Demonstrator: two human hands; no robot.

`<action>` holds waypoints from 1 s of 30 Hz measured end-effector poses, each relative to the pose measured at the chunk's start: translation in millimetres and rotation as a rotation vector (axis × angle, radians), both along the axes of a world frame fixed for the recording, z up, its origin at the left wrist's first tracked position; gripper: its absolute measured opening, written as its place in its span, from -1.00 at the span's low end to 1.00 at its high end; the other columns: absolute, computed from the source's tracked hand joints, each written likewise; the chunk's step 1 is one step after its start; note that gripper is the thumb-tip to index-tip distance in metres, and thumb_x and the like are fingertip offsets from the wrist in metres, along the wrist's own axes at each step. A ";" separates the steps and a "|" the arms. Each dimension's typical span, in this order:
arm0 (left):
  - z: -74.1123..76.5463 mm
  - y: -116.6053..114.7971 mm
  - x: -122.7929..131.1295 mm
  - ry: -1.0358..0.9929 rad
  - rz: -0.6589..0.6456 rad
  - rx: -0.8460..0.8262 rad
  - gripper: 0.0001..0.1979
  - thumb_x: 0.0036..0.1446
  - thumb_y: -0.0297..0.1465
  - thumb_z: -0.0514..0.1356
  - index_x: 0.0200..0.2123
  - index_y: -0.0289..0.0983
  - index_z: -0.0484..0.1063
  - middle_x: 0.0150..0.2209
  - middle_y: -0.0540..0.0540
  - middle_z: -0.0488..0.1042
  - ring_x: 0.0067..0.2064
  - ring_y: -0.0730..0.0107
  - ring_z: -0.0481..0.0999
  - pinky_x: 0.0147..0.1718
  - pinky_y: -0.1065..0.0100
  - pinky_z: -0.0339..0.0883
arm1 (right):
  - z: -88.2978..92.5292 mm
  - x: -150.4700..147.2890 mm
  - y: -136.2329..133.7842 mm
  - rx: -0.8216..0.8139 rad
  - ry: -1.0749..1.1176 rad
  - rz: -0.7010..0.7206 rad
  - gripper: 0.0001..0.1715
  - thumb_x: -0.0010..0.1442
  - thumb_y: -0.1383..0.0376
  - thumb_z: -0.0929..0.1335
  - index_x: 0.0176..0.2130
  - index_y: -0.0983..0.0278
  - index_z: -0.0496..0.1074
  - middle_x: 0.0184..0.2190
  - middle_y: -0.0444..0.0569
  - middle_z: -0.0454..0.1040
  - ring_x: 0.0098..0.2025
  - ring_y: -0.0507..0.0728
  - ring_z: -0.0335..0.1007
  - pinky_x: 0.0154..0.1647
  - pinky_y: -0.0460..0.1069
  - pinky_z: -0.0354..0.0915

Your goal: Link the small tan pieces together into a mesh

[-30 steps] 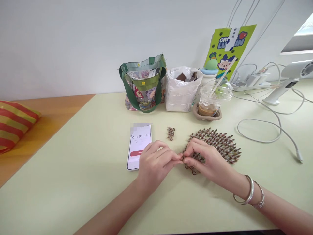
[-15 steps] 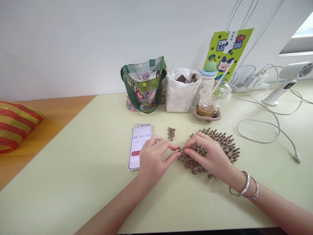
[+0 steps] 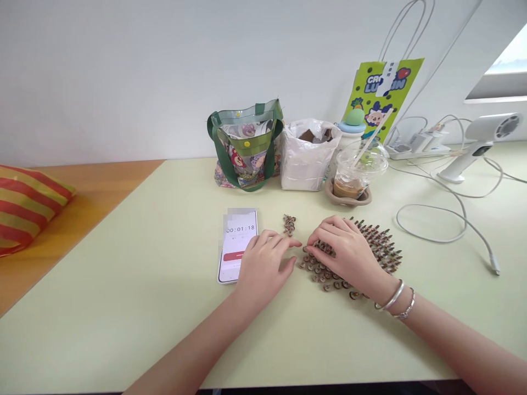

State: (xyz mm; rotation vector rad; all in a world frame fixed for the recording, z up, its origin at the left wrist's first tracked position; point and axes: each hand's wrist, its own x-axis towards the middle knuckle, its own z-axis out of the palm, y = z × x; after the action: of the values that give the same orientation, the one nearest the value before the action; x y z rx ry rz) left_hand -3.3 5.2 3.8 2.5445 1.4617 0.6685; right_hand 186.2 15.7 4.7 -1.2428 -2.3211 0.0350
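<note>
The two hands are held apart, with a narrow gap between their fingertips. The left hand (image 3: 263,266) is laid palm down with its fingers directed rightward, and nothing is seen held in it; its side overlaps the lower right edge of a smartphone (image 3: 237,247), whose long axis runs front to back and whose screen shows a timer at 00:01:18. The right hand (image 3: 343,253) is curved over a mass of small brown disc-shaped pieces (image 3: 381,247), and whether any piece is pinched under its fingers cannot be told. The pieces are spread on a pale green desk (image 3: 123,318): flat discs lie loose at the front, while those behind stand tilted in rows, fanning toward the upper right. A short cluster of the same pieces (image 3: 289,225) is placed just left of the right hand, its long axis running front to back. A green-handled tote bag (image 3: 247,151), a white plastic bag (image 3: 307,162) and a lidded drink cup (image 3: 356,178) are ranged beyond them.
</note>
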 end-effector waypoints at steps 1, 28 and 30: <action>-0.8 -0.2 0.0 0.001 -0.007 -0.005 -0.80 0.08 -0.45 0.17 -0.19 -0.14 0.38 -0.23 0.05 0.47 -0.10 0.28 0.34 -0.18 0.22 0.19 | -0.1 -0.7 -0.3 0.002 -0.011 0.005 -0.92 0.16 0.27 0.30 -0.37 0.21 0.37 -0.39 -0.07 0.45 -0.17 0.18 0.26 -0.16 0.10 0.13; -5.6 1.0 -1.4 0.003 -0.103 -0.040 -0.72 0.08 -0.55 0.13 -0.17 -0.10 0.39 -0.24 0.06 0.47 -0.06 0.26 0.30 -0.15 0.20 0.20 | 7.2 -14.5 74.1 -0.051 -0.193 0.048 -0.87 0.06 0.39 0.34 -0.30 0.24 0.39 -0.34 -0.05 0.51 -0.18 0.18 0.33 -0.22 0.05 0.20; -5.0 1.2 -2.0 -0.003 -0.092 -0.035 -0.72 0.05 -0.56 0.14 -0.20 -0.10 0.39 -0.24 0.08 0.47 -0.07 0.27 0.30 -0.16 0.21 0.20 | 3.5 -17.6 79.1 -0.051 -0.209 0.050 -0.85 0.03 0.42 0.35 -0.31 0.24 0.39 -0.35 -0.05 0.51 -0.18 0.19 0.34 -0.24 0.03 0.19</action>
State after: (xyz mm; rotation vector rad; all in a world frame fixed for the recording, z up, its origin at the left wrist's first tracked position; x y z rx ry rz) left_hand -5.3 6.5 -1.2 2.5644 1.3345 0.6276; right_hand 168.6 94.8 8.2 -1.2660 -2.5448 -0.0202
